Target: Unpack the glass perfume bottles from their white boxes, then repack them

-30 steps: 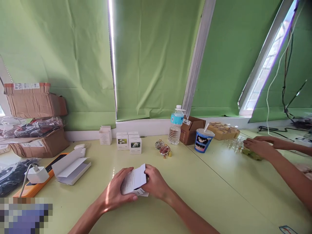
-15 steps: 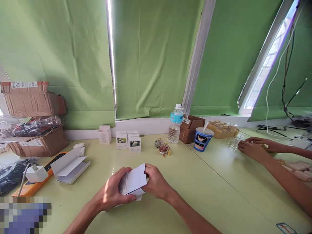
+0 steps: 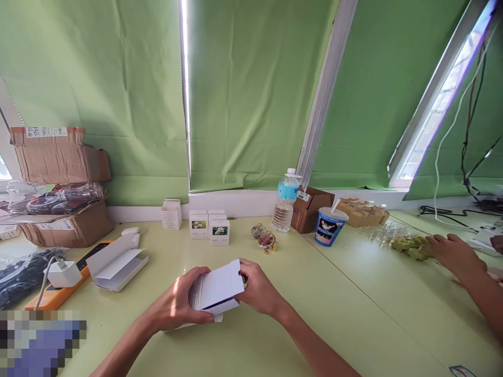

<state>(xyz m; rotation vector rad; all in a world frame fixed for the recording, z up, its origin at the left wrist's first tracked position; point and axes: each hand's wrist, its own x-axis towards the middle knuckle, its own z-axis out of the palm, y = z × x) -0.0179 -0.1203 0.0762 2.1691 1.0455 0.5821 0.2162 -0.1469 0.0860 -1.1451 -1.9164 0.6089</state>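
Note:
My left hand point(image 3: 178, 298) is closed around a small white box point(image 3: 218, 285), its thumb below and fingers over the far side. Printed lines show on the box near the palm. At the box's right end, my right hand point(image 3: 259, 290) has its fingers curled in. A small shiny dark-gold bit point(image 3: 245, 280) shows at those fingertips, mostly hidden. Beneath the box, a white edge point(image 3: 218, 317) sticks out above the table. Beyond my hands lie two ornate round trinkets, one reddish point(image 3: 266, 240) and one greyish point(image 3: 258, 230), with small gold pieces beside them.
Small white boxes with flower pictures point(image 3: 219, 232) stand at the back. An open white box point(image 3: 118, 267) lies left, near an orange power strip point(image 3: 47, 298). A water bottle point(image 3: 283, 207) and blue cup point(image 3: 329, 228) stand back right. A co-worker's hand point(image 3: 456, 256) is at yellow-green pieces point(image 3: 411, 247).
My right hand and the box's right end have shifted slightly right. More of the shiny bit shows at my fingertips. The co-worker's hands have moved right, uncovering the yellow-green pieces.

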